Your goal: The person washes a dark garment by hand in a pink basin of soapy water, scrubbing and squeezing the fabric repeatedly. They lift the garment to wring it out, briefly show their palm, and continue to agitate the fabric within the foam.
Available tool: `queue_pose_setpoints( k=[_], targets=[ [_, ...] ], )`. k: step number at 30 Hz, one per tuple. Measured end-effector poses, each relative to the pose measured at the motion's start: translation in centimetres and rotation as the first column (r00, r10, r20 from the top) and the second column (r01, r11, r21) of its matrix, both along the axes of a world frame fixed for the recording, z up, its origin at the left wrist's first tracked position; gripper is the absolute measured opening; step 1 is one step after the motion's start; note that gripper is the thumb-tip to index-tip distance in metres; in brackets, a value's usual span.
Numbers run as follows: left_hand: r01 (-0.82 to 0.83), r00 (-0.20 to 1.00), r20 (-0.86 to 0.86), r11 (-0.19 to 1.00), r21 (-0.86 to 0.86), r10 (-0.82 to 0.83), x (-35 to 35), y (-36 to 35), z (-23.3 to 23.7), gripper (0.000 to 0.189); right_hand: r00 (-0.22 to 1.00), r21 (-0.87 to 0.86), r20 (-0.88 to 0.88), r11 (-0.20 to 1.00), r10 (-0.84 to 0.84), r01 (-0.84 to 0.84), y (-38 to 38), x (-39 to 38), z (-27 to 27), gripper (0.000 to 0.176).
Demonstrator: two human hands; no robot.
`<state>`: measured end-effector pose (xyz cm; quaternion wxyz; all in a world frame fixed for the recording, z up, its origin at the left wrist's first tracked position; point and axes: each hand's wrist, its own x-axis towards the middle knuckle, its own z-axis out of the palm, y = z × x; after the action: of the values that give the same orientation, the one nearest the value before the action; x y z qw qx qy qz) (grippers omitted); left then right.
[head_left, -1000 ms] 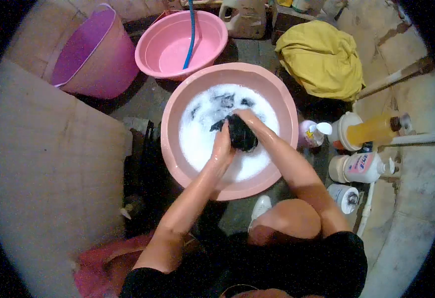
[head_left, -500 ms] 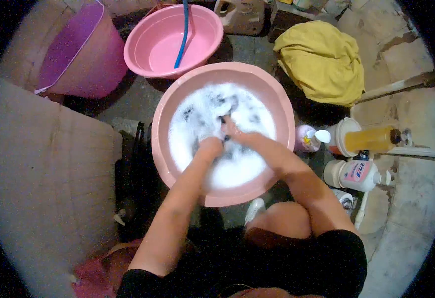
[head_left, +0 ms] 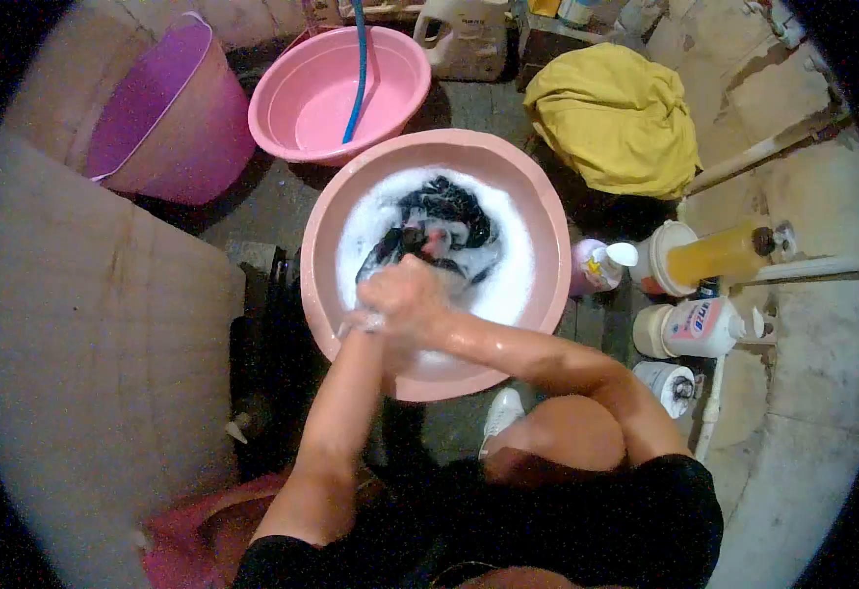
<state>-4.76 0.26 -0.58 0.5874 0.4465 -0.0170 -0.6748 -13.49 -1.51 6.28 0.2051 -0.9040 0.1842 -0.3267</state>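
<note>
A black cloth (head_left: 446, 203) lies bunched in the white suds (head_left: 513, 265) of a wide pink basin (head_left: 545, 206). My two hands are pressed together over the basin's near left part, right beside the cloth's lower edge. My right hand (head_left: 417, 297) is closed and overlaps my left, blurred by motion. Foam clings about the wrist of my left hand (head_left: 372, 306), whose fingers are mostly hidden. I cannot tell whether a piece of the cloth is between the hands.
Behind the basin stand a pink tub (head_left: 292, 103) with a blue hose (head_left: 360, 83) and a purple bucket (head_left: 215, 137). Yellow cloth (head_left: 616, 118) is heaped at the back right. A pump bottle (head_left: 594, 267), an amber bottle (head_left: 724, 260) and a white bottle (head_left: 704, 327) line the right side.
Both hands have come up out of the suds toward the basin's near left and closed together. More of the black cloth shows above the foam.
</note>
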Motion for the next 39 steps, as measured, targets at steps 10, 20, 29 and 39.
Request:
queue_pose_setpoints(
  k=[10, 20, 29, 39],
  targets=[
    [-0.219, 0.958, -0.179, 0.974, 0.049, 0.225, -2.6, 2.4, -1.8, 0.034, 0.991, 0.202, -0.049, 0.971, -0.123, 0.131, 1.0, -0.7, -3.7, 0.014],
    [-0.194, 0.951, -0.255, 0.979, -0.062, 0.173, -1.5, 0.7, -6.1, 0.033, 0.985, 0.018, 0.044, 0.986, -0.167, 0.166, 0.9, -1.1, -4.4, 0.017],
    [0.019, 0.998, 0.065, 0.994, 0.105, -0.026, -3.7, 0.8, -4.6, 0.032, 0.917, 0.402, -0.353, 0.855, -0.186, 0.328, -8.6, -4.5, -8.9, 0.022],
    [-0.018, -0.146, 0.981, 0.991, 0.13, -0.131, 0.6, -1.9, -8.3, 0.053, 0.856, 0.188, -0.395, 0.883, -0.333, 0.43, -11.8, -3.7, -20.7, 0.04]
  ],
)
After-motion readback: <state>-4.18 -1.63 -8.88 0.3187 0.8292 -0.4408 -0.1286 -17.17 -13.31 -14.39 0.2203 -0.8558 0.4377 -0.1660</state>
